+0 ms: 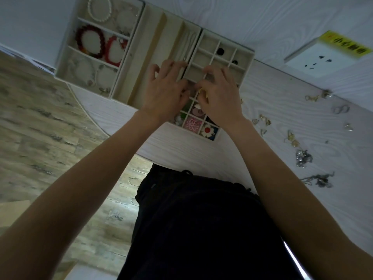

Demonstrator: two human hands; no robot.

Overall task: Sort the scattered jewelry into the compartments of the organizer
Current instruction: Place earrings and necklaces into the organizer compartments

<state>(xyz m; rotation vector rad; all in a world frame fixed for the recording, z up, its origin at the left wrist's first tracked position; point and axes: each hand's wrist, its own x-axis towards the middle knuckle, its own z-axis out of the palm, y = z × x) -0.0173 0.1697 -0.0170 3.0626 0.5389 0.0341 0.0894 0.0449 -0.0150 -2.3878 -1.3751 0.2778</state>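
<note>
Gold piece (202, 92) pinched by right hand (220, 98) fingers over the organizer (247, 63); left hand (165, 91) fingers spread.

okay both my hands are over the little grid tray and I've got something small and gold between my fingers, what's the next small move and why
Probably lower the small gold piece, pinched where the right hand meets the left hand, into an unfilled cell of the grid tray and let go. The cells nearest you already hold flower pieces, while several farther ones look bare. More loose jewelry waits on the table to the right.
</note>
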